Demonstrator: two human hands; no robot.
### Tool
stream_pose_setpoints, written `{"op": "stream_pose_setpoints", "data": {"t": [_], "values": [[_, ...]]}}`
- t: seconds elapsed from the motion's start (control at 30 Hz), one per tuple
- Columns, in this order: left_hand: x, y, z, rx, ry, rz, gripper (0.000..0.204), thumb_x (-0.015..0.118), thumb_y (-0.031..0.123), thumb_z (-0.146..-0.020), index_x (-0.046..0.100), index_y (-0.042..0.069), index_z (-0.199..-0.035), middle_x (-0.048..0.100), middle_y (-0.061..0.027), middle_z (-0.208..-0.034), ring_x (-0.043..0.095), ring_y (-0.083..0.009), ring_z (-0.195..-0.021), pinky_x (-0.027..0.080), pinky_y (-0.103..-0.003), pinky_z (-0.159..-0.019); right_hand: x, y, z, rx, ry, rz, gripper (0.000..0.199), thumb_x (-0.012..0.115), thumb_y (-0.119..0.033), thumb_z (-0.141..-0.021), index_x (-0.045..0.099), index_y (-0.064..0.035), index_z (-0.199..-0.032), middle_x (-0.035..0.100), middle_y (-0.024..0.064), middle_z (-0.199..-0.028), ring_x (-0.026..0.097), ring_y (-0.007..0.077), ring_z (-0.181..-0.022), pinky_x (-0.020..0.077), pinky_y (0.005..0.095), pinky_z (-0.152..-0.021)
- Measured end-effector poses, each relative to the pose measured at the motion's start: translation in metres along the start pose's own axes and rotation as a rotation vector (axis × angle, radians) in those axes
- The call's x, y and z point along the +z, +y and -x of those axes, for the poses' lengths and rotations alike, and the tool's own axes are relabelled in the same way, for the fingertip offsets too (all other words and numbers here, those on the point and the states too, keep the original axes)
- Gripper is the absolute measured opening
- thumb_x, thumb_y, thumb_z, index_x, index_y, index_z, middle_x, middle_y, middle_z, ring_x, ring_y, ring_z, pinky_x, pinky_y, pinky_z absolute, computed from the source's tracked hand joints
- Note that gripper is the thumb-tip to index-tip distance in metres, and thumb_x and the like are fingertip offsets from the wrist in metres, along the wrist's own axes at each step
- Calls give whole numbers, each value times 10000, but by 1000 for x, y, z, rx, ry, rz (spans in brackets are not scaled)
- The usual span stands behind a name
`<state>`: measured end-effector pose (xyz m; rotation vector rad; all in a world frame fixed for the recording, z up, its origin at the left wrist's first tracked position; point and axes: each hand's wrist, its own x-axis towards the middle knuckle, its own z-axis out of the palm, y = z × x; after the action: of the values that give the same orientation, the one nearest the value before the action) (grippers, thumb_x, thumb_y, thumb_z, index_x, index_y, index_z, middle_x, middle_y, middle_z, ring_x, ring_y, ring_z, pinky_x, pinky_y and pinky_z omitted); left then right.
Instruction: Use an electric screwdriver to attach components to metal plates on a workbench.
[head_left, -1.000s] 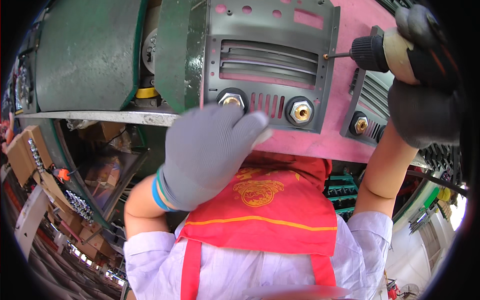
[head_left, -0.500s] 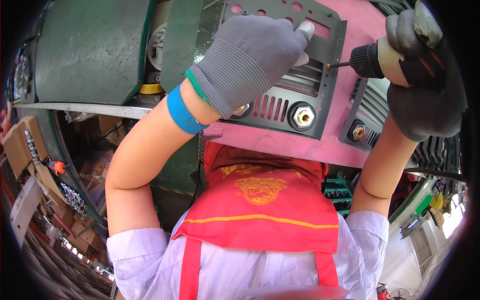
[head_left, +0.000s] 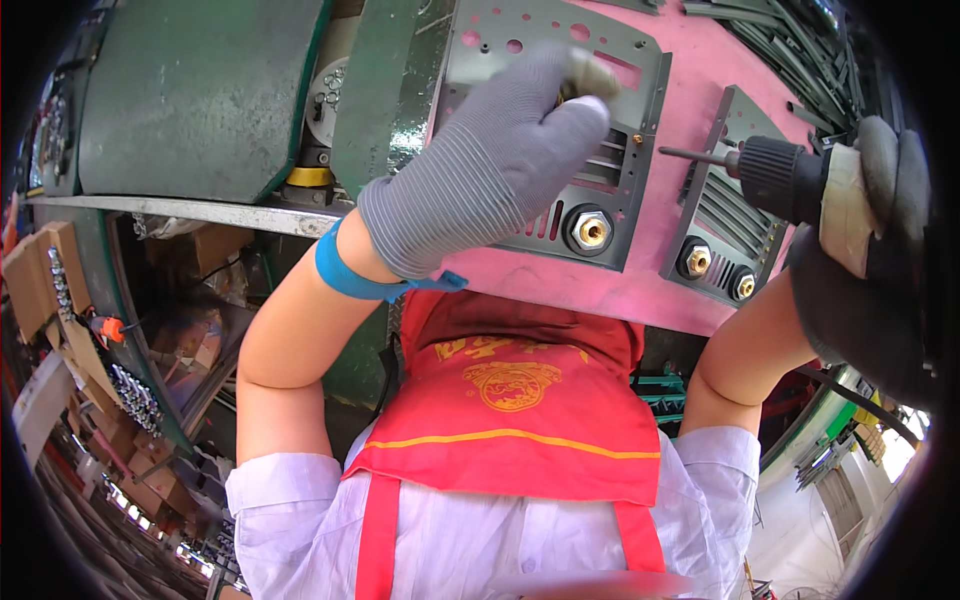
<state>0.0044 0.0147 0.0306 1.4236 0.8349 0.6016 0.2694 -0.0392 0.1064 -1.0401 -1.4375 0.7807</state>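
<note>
My left hand [head_left: 490,160], in a grey knit glove, hovers over a dark grey metal panel [head_left: 640,95] with slots and round holes. Its fingers are curled together; motion blurs them, and whatever they hold is too small to name. A brass screw [head_left: 638,139] sits at the panel's right edge, and a brass fitting with a hex nut [head_left: 591,232] is mounted near its lower corner. At the right, my gloved right hand [head_left: 885,220] grips a power screwdriver [head_left: 785,178]. Its bit points left and is clear of the panel.
A second slotted panel [head_left: 738,120] with brass fittings lies right of the first on the pink work surface [head_left: 530,270]. Dark metal strips [head_left: 790,50] are heaped at the far right. A green metal machine [head_left: 200,100] stands left, above a shelf with boxes.
My right hand has drawn the screwdriver right and down, taking its bit off the brass screw. My left hand has moved slightly left and down. The panels shift slightly left in view.
</note>
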Motion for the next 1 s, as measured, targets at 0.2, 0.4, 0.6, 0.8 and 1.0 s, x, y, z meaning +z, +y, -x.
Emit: {"op": "stream_pose_setpoints", "data": {"t": [0.2,0.4,0.6,0.8,1.0], "values": [[16,-5,11,-394,-110,620,318,429,203,-1009,562,-1,-1213,602,-30,-899,466,-44,-690,414,-186,-583,59,-24,-6,-78,-11,4,250,489,-159,-856,547,73,-928,501,119,-714,487,218,-624,412,338,-623],[19,-3,14,-313,-119,728,395,432,335,-1031,554,-23,-1146,602,-35,-829,431,-45,-617,362,-181,-529,73,-25,-9,-133,-7,12,277,482,-172,-862,555,83,-940,509,128,-720,495,225,-635,417,347,-634],[19,6,15,-389,-84,684,524,469,492,-989,580,-16,-1062,579,-40,-733,369,-48,-521,306,-190,-475,76,-24,-8,-181,-5,4,303,475,-185,-867,563,92,-953,517,137,-726,504,233,-646,422,356,-645],[23,-4,17,-305,-154,752,593,442,564,-970,589,-8,-1021,478,-4,-601,331,-56,-463,308,-212,-464,72,-15,-11,-219,3,-2,330,469,-198,-873,571,102,-965,525,146,-732,512,241,-657,426,366,-655],[26,4,19,-376,-120,775,614,423,599,-962,599,12,-952,422,13,-553,326,-58,-453,313,-207,-470,65,-13,-4,-254,5,-15,356,462,-211,-879,579,111,-977,533,155,-738,520,248,-669,431,375,-666]]}}
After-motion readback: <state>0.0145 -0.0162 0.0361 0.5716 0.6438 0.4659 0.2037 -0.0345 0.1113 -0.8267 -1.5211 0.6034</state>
